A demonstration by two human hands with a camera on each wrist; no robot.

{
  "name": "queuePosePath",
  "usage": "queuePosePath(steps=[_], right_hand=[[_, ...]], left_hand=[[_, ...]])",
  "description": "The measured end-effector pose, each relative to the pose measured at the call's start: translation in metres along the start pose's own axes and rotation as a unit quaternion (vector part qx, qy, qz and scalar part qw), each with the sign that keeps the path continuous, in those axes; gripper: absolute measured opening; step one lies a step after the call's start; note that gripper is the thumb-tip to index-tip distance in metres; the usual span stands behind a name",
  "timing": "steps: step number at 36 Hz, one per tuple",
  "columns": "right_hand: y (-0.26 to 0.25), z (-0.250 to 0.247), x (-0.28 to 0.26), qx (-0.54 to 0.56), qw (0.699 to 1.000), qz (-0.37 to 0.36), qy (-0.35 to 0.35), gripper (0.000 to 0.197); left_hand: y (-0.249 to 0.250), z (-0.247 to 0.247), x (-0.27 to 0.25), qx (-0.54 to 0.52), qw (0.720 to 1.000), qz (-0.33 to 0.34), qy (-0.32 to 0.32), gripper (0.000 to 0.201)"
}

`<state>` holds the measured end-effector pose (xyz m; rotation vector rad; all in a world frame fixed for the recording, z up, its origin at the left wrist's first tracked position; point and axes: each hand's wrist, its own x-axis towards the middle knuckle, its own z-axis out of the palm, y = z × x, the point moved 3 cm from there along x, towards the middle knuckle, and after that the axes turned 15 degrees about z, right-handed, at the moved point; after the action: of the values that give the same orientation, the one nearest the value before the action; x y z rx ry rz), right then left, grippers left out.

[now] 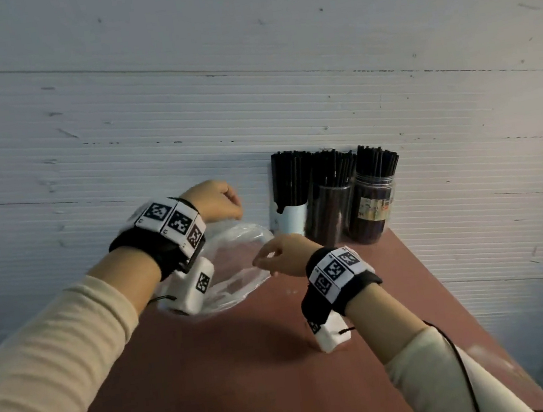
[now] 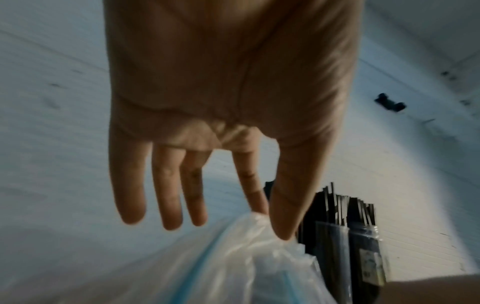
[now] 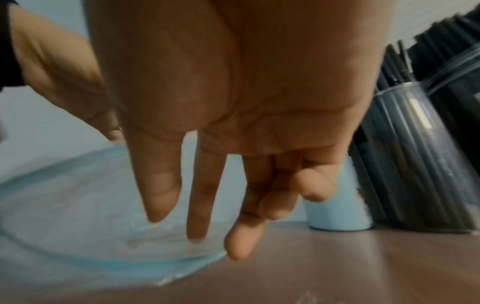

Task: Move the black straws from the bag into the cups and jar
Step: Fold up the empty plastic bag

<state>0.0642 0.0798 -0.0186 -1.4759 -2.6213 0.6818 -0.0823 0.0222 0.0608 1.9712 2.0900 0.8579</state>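
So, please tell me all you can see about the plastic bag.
The bag is clear thin plastic with a blue strip along its mouth. It looks empty; no straws show inside. It lies partly on the table, its far side lifted. The left hand pinches that edge between thumb and forefinger. The right hand is at its near edge, fingers loosely down; contact is unclear.

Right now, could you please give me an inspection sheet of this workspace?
Surface: reddish-brown table, against the wall.
Job's things: clear bag looks empty; white cup, clear cup and jar packed with black straws.
Clutter: nothing seen.
Grippers: left hand pinches the bag's edge; right hand at the bag, fingers relaxed.
Cables: black cable along the right sleeve.
Surroundings: white ribbed wall.
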Motion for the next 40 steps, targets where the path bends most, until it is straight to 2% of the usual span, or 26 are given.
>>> queuePosePath(steps=[2, 4, 6, 9, 13, 16, 19, 21, 24, 26, 28, 32, 35, 38, 40], right_hand=[[-0.007, 0.009, -0.002, -0.068, 0.997, 0.014, -0.046, 0.034], [-0.012, 0.012, -0.009, -0.125, 0.99, 0.029, -0.06, 0.039], [-0.016, 0.012, -0.014, -0.156, 0.985, 0.039, -0.06, 0.041], [-0.021, 0.014, -0.017, -0.177, 0.981, 0.047, -0.07, 0.041], [-0.02, 0.011, -0.021, -0.178, 0.98, 0.055, -0.067, 0.048], [-0.016, 0.0, -0.023, -0.066, 0.995, 0.058, -0.039, 0.053], [-0.012, -0.016, -0.024, 0.077, 0.996, 0.043, 0.019, 0.064], [-0.014, -0.028, -0.032, 0.174, 0.983, -0.008, 0.063, 0.066], [-0.023, -0.044, -0.053, 0.315, 0.937, -0.112, 0.098, 0.074], [-0.031, -0.048, -0.064, 0.336, 0.921, -0.169, 0.104, 0.083], [-0.036, -0.047, -0.07, 0.304, 0.925, -0.204, 0.104, 0.085], [-0.036, -0.047, -0.077, 0.276, 0.926, -0.213, 0.146, 0.078], [-0.031, -0.047, -0.08, 0.257, 0.926, -0.215, 0.175, 0.074], [-0.025, -0.046, -0.081, 0.237, 0.929, -0.207, 0.197, 0.066], [-0.021, -0.046, -0.083, 0.242, 0.928, -0.196, 0.204, 0.063]], left_hand=[[-0.012, 0.001, -0.014, 0.017, 0.997, -0.008, -0.069, 0.027], [-0.024, 0.004, -0.027, 0.016, 0.992, -0.019, -0.12, 0.032], [-0.039, 0.01, -0.037, -0.031, 0.99, -0.035, -0.131, 0.033], [-0.053, 0.014, -0.048, -0.078, 0.993, -0.028, -0.079, 0.031], [-0.05, 0.006, -0.06, -0.155, 0.987, 0.015, 0.047, 0.028], [-0.045, -0.003, -0.068, -0.211, 0.963, 0.049, 0.158, 0.028], [-0.036, -0.008, -0.072, -0.277, 0.933, 0.068, 0.219, 0.031], [-0.026, -0.007, -0.074, -0.298, 0.921, 0.089, 0.233, 0.03], [-0.01, -0.001, -0.076, -0.342, 0.9, 0.108, 0.246, 0.026], [0.003, 0.006, -0.076, -0.375, 0.885, 0.118, 0.248, 0.024], [0.014, 0.013, -0.075, -0.387, 0.879, 0.132, 0.247, 0.024], [0.028, 0.021, -0.074, -0.416, 0.864, 0.136, 0.251, 0.026], [0.032, 0.023, -0.075, -0.429, 0.863, 0.148, 0.222, 0.025], [0.032, 0.023, -0.073, -0.394, 0.884, 0.159, 0.198, 0.028], [0.028, 0.019, -0.073, -0.329, 0.9, 0.175, 0.225, 0.023]])
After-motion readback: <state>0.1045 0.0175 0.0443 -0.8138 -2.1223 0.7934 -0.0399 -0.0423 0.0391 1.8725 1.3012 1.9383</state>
